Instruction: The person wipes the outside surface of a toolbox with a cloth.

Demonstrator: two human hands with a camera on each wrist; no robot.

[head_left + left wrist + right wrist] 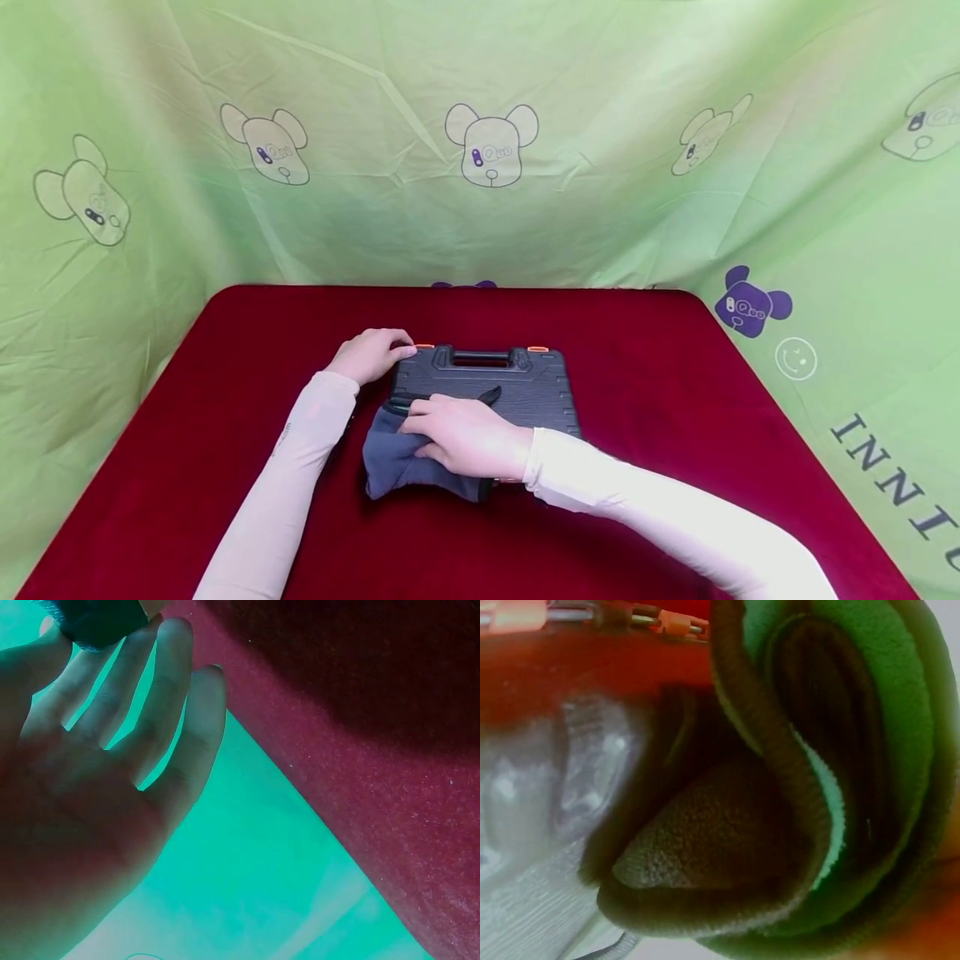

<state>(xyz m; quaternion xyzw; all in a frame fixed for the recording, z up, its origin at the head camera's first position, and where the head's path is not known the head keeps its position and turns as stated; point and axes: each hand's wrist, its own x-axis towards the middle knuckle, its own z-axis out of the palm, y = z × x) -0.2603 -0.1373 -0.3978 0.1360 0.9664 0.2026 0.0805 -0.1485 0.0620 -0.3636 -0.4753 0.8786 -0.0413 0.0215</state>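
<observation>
A black plastic carry case (pixel 536 390) with a handle and two orange latches lies flat on the red table. My left hand (pixel 371 354) holds its far left corner, thumb and fingertips on either side; the left wrist view has that dark corner (pixel 101 622) between them. Over the case's near left part, my right hand (pixel 468 437) grips a soft grey-blue fabric piece (pixel 390 454) with black edging. Up close in the right wrist view, the fabric (pixel 697 832) is folded, its green lining (pixel 889 697) exposed. A black tab (pixel 491 394) sticks out beyond the right fingers.
The red cloth-covered table (pixel 660 500) has rounded far corners. Behind it and at both sides hangs a green curtain (pixel 375 225) printed with bear heads. The case's handle (pixel 480 358) faces the far edge, between the orange latches (pixel 537 349).
</observation>
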